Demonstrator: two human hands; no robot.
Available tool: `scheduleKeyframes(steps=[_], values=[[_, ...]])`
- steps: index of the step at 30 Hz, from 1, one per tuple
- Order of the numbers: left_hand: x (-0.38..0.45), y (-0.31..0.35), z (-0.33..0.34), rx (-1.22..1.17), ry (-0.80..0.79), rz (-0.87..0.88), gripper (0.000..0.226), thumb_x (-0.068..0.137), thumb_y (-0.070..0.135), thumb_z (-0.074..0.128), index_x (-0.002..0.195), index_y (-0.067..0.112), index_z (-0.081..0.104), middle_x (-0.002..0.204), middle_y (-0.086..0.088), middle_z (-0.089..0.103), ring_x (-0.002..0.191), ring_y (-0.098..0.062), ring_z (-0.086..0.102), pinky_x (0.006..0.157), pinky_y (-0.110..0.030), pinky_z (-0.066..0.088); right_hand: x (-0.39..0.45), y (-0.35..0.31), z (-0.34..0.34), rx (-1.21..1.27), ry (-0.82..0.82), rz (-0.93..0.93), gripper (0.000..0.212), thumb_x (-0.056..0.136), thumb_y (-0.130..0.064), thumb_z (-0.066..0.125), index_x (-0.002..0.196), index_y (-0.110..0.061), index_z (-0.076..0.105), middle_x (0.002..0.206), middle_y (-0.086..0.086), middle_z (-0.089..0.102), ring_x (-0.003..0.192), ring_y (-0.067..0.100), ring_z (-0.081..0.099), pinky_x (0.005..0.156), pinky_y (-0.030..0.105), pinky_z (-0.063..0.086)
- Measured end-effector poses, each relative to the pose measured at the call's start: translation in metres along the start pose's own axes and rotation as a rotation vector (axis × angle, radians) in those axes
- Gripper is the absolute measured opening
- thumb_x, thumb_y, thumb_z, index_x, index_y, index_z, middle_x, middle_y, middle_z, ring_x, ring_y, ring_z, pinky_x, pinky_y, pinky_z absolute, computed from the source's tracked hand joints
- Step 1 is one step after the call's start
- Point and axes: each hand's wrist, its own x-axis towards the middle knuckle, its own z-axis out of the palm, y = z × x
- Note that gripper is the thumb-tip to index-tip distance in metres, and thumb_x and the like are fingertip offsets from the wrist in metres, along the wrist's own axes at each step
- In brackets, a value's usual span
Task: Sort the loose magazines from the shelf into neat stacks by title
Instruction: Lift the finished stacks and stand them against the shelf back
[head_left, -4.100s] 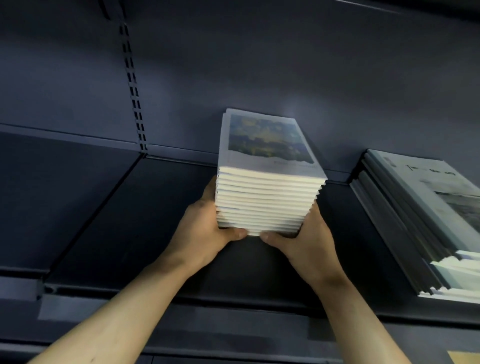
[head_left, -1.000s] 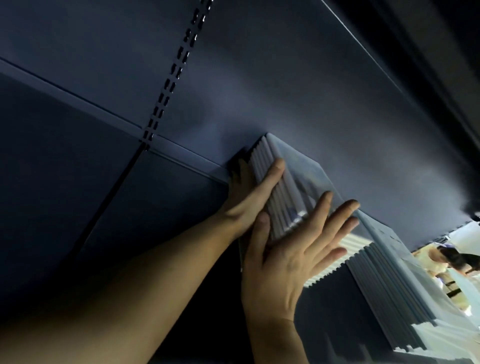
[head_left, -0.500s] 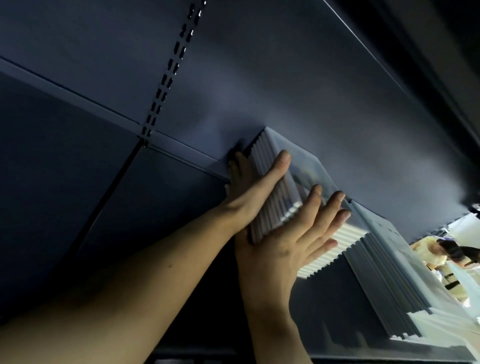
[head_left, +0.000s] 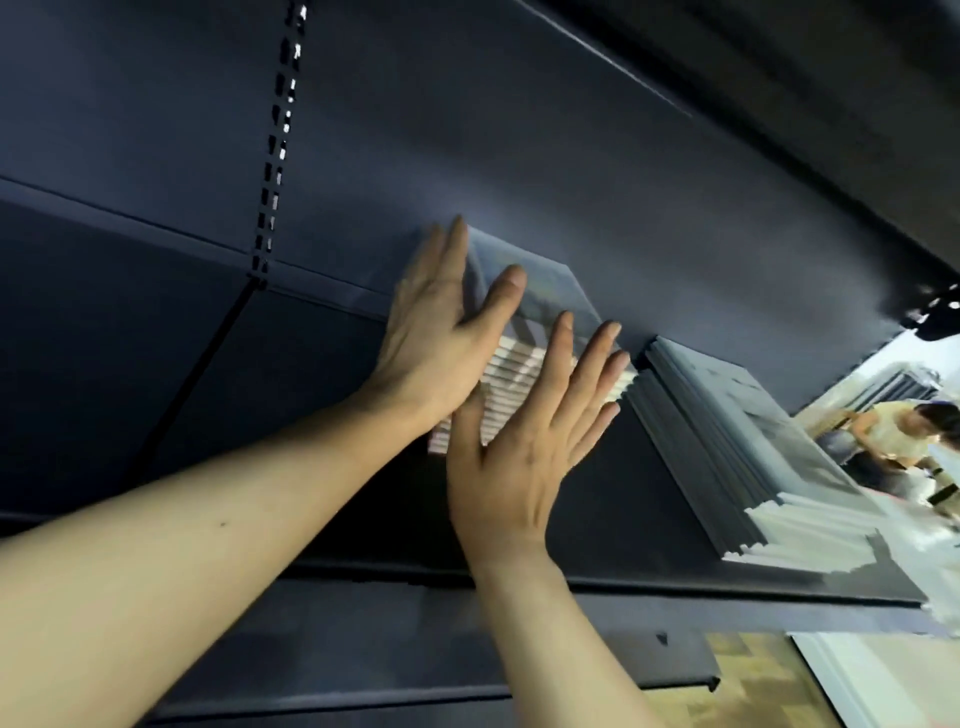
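Dark blue shelving fills the view, a slotted upright (head_left: 275, 171) running down at 11 o'clock and the shelf (head_left: 130, 364) board spreading bare from 9 o'clock toward the middle. Just past centre, at about 12 o'clock from the wrists, the left hand (head_left: 431, 338) lies flat along the left side of the stack (head_left: 524, 374), fingers straight and reaching toward the back panel, thumb angled across the top cover; it grips nothing and seems placed as a guide, to hold the spines in line. Beside it, at 5 o'clock from the left hand, the right hand (head_left: 524, 441) is spread open, palm toward the pale page edges, fingers fanned over the stack's front, probably to press the copies flush against the rear wall. Whether that palm touches the paper or hovers just off it I cannot tell, since both hands are motion-blurred. They also cover most of the stack, so its cover picture and title are unreadable and its count is hidden. At 3 o'clock a second pile (head_left: 737, 441) lies on the same shelf, close beside the first, fanned unevenly at its near end, so it looks not yet squared. Beyond it, at the right edge, a person (head_left: 898, 431) appears, partly cut off.
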Motion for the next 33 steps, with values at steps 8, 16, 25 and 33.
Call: scheduleKeyframes(steps=[8,16,25,33], values=[[-0.041,0.059,0.041,0.334,0.001,0.168,0.063,0.094,0.027,0.055,0.152,0.02,0.029,0.159,-0.002,0.028,0.147,-0.019,0.023,0.12,-0.045,0.022,0.018,0.06,-0.086,0.011,-0.105,0.128,0.079,0.094,-0.034,0.059,0.157,-0.023,0.012,0.166,0.005,0.004,0.153,0.019,-0.008,0.123,0.05,0.002],[-0.084,0.114,0.11,0.718,-0.089,0.274,0.064,0.091,0.025,0.053,0.151,0.017,0.031,0.158,-0.007,0.027,0.148,-0.025,0.018,0.122,-0.046,0.007,0.033,0.128,-0.171,0.019,-0.317,0.044,0.084,0.087,-0.041,0.06,0.156,-0.024,0.016,0.165,0.003,0.007,0.153,0.021,-0.004,0.123,0.047,0.002],[-0.139,0.135,0.202,0.668,-0.424,0.192,0.08,0.091,0.027,0.06,0.156,0.028,0.013,0.162,-0.001,0.013,0.149,-0.019,0.011,0.121,-0.032,0.019,0.049,0.219,-0.232,-0.135,-0.435,0.015,0.098,0.083,-0.038,0.068,0.158,-0.024,0.007,0.166,0.003,0.002,0.152,0.024,-0.007,0.122,0.051,0.004],[-0.127,0.113,0.263,0.737,-0.536,0.131,0.101,0.085,0.039,0.067,0.154,0.038,-0.006,0.162,0.006,-0.013,0.15,-0.019,-0.009,0.122,-0.041,0.015,0.067,0.281,-0.224,-0.226,-0.54,0.017,0.106,0.077,-0.032,0.076,0.158,-0.026,0.008,0.166,0.003,-0.007,0.152,0.024,-0.014,0.122,0.05,-0.002]])
